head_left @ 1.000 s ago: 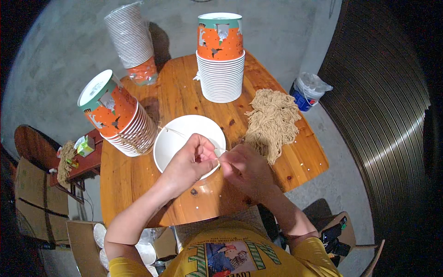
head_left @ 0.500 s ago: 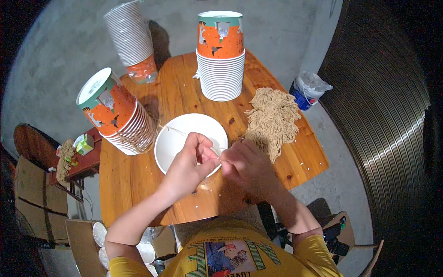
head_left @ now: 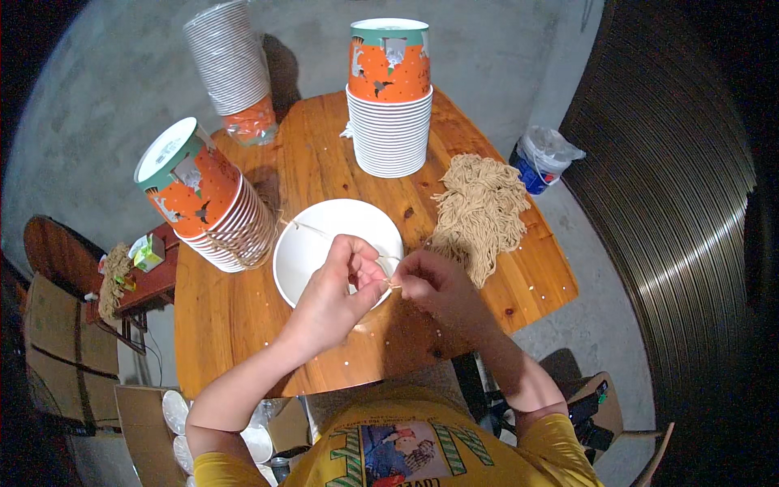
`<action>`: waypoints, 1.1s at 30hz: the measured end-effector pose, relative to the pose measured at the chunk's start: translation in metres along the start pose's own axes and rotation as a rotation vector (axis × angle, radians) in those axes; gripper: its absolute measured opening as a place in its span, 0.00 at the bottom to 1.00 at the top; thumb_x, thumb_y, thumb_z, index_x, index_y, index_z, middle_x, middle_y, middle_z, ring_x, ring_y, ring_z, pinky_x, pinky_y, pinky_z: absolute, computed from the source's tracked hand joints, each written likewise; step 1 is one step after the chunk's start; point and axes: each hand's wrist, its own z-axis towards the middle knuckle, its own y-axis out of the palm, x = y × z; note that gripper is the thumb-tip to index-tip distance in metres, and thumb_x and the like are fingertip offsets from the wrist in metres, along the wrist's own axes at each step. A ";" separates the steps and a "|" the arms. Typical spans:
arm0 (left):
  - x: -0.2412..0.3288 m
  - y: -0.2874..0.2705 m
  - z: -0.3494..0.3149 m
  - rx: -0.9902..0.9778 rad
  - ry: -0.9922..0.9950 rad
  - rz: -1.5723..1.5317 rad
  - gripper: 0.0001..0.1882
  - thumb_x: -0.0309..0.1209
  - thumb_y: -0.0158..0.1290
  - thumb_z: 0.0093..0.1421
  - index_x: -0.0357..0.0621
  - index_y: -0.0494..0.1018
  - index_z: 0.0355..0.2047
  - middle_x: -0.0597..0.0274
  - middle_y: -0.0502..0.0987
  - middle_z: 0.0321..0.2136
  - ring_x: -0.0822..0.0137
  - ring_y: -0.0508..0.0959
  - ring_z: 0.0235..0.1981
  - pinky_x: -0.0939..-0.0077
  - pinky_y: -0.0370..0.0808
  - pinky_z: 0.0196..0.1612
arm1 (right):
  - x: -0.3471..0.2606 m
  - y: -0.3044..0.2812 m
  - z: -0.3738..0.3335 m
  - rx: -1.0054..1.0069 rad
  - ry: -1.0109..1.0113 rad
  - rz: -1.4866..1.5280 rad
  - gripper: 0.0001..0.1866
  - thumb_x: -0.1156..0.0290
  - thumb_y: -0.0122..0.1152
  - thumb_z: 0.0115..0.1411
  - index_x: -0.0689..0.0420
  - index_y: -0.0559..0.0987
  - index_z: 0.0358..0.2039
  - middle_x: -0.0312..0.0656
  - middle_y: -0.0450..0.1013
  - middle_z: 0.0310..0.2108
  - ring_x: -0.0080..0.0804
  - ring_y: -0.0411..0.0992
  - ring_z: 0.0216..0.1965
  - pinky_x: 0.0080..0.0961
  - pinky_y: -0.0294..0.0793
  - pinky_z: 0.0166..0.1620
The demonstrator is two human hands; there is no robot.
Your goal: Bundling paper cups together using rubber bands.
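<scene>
Over a round white paper tub [head_left: 304,260] my two hands meet at a piece of thin beige string [head_left: 308,229]. One end of the string sticks out past the tub's far left rim and runs in to my fingers. My left hand [head_left: 341,280] is closed in a pinch on it. Close against its fingertips, my right hand [head_left: 434,288] also pinches the string, near a small loop or knot too fine to make out. To the right lies a heap of beige string [head_left: 483,207]. Whether the tub is touched by my hands cannot be told.
On the wooden table [head_left: 243,341] stand an upright stack of orange paper tubs [head_left: 389,97] and a tilted stack [head_left: 207,199] with strings draped on it. A plastic-wrapped stack [head_left: 231,69] is behind. A bucket [head_left: 542,158] sits right; a carton [head_left: 150,434] is lower left.
My right hand has shifted slightly right, turning so its pinching fingers show more clearly. My left hand stays nearly in place, and the tub has moved very slightly right.
</scene>
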 end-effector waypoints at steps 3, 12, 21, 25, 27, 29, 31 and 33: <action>0.000 -0.001 0.001 0.006 -0.004 -0.016 0.14 0.21 0.53 0.56 0.38 0.59 0.38 0.66 0.70 0.26 0.77 0.70 0.28 0.81 0.69 0.35 | -0.007 0.004 -0.005 0.059 -0.067 -0.134 0.06 0.70 0.56 0.54 0.58 0.72 0.31 0.31 0.66 0.24 0.19 0.65 0.26 0.19 0.66 0.30; 0.001 -0.002 0.000 -0.011 -0.040 -0.051 0.14 0.21 0.52 0.56 0.38 0.59 0.39 0.65 0.71 0.27 0.76 0.70 0.28 0.81 0.69 0.36 | -0.007 0.008 -0.003 0.165 -0.545 -0.643 0.06 0.74 0.58 0.52 0.58 0.72 0.30 0.34 0.66 0.23 0.20 0.65 0.24 0.19 0.66 0.26; 0.000 -0.001 -0.001 -0.003 0.037 0.044 0.14 0.21 0.52 0.56 0.38 0.59 0.39 0.63 0.72 0.27 0.74 0.72 0.29 0.80 0.70 0.35 | -0.005 0.005 0.000 -0.011 0.283 0.187 0.12 0.62 0.58 0.55 0.57 0.74 0.33 0.34 0.72 0.29 0.22 0.68 0.32 0.23 0.68 0.39; -0.004 -0.001 0.000 0.004 0.016 0.016 0.14 0.23 0.53 0.57 0.38 0.59 0.38 0.65 0.71 0.26 0.76 0.71 0.29 0.81 0.69 0.35 | -0.010 0.007 -0.001 0.042 0.263 0.276 0.07 0.65 0.56 0.57 0.54 0.75 0.32 0.25 0.61 0.16 0.11 0.56 0.16 0.12 0.52 0.20; -0.004 -0.002 0.001 0.008 0.005 -0.009 0.14 0.24 0.54 0.57 0.39 0.59 0.38 0.66 0.71 0.25 0.77 0.70 0.29 0.81 0.69 0.35 | -0.009 0.006 -0.002 0.051 0.225 0.246 0.08 0.65 0.56 0.57 0.54 0.76 0.33 0.25 0.61 0.17 0.12 0.56 0.16 0.12 0.52 0.20; -0.004 -0.002 0.002 -0.015 -0.010 -0.048 0.14 0.24 0.54 0.57 0.39 0.59 0.38 0.67 0.70 0.26 0.79 0.69 0.29 0.83 0.68 0.35 | -0.005 0.005 -0.004 0.054 0.156 0.184 0.07 0.67 0.56 0.58 0.56 0.76 0.34 0.26 0.62 0.17 0.12 0.58 0.18 0.12 0.55 0.21; -0.004 -0.003 0.003 -0.031 -0.049 -0.107 0.14 0.23 0.54 0.57 0.39 0.59 0.38 0.67 0.70 0.27 0.79 0.69 0.29 0.84 0.68 0.35 | 0.006 0.008 -0.005 0.095 0.090 0.121 0.07 0.69 0.56 0.58 0.56 0.75 0.35 0.26 0.63 0.18 0.12 0.58 0.19 0.12 0.56 0.22; -0.003 -0.004 0.005 -0.041 -0.093 -0.163 0.14 0.23 0.54 0.57 0.39 0.59 0.39 0.67 0.70 0.27 0.79 0.69 0.29 0.85 0.68 0.36 | 0.008 0.010 -0.006 0.130 0.025 0.062 0.06 0.70 0.56 0.57 0.57 0.75 0.35 0.26 0.63 0.18 0.11 0.59 0.20 0.12 0.58 0.23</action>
